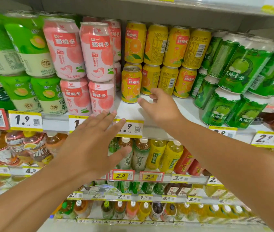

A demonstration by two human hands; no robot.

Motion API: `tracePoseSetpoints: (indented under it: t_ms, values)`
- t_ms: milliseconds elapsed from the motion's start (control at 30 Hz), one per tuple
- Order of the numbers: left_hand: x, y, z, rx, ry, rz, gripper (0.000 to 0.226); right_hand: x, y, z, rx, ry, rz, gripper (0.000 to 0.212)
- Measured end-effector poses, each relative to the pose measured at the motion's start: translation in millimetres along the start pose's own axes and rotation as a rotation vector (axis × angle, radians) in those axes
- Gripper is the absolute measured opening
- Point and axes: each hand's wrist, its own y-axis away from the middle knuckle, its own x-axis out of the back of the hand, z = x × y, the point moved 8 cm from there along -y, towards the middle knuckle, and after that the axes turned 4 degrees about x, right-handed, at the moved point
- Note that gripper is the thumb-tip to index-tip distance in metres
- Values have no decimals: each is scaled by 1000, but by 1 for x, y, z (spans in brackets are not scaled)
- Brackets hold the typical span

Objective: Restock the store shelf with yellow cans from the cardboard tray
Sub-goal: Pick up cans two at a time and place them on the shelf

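Several yellow orange-drink cans (166,47) stand stacked in two layers at the back of the white shelf (129,111). One yellow can (131,84) stands alone nearer the shelf's front, beside the pink cans. My right hand (161,106) reaches over the shelf, fingers spread, just right of that front can and apart from it. My left hand (96,141) hovers open in front of the shelf edge and its price tags. Neither hand holds anything. The cardboard tray is out of view.
Pink peach cans (82,64) and green-white cans (24,64) fill the shelf to the left; green apple cans (233,77) crowd the right. Bare shelf lies in front of the yellow cans. Lower shelves hold bottled teas (149,154). Another shelf board (149,7) runs overhead.
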Motion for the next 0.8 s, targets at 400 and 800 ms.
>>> tracePoseSetpoints:
  t_ms: [400,800]
  values:
    - [-84,74,36,41,-108,9,81,-22,181,84,478,332,-256,52]
    - [-314,212,16,153,-60,-152,76,-196,311,269,407,483,-516,70]
